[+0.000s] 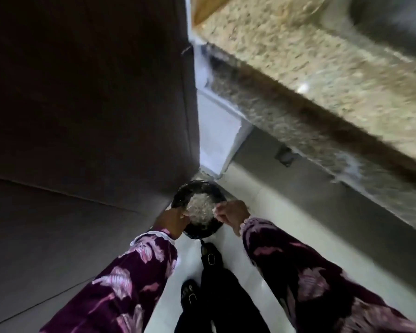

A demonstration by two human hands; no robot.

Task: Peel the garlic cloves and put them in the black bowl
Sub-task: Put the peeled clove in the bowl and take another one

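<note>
I hold a black bowl out in front of me above the floor, one hand on each side. A pale heap of garlic pieces or skins fills its middle; the blur keeps me from telling which. My left hand grips the bowl's left rim, thumb over the edge. My right hand grips the right rim with curled fingers. Both arms wear purple sleeves with a pink leaf print.
A speckled granite countertop runs along the upper right, with a sink basin at the top right corner. A dark cabinet or appliance wall fills the left. My feet in black shoes stand on a pale tiled floor.
</note>
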